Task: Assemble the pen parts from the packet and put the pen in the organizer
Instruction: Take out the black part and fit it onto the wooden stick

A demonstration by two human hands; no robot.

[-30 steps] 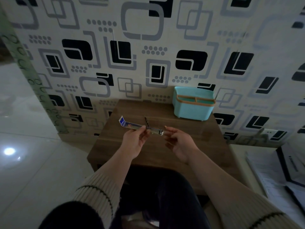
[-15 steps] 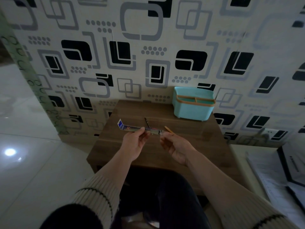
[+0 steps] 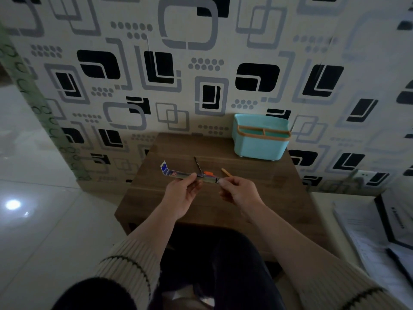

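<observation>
The left hand [image 3: 183,195] pinched the packet [image 3: 190,174] mid-length above the table [image 3: 268,186]; the right hand [image 3: 238,191] gripped a thin orange part [image 3: 226,172] at its open end. Both looked light, slippery; the organizer [image 3: 260,143] stood well apart.

No text can be read. The packet [image 3: 178,174], at the centre of the frame, carries blue and red printing too small to make out. The dark folder [image 3: 397,222] at the right edge bears a line of pale lettering, blurred beyond reading.
</observation>
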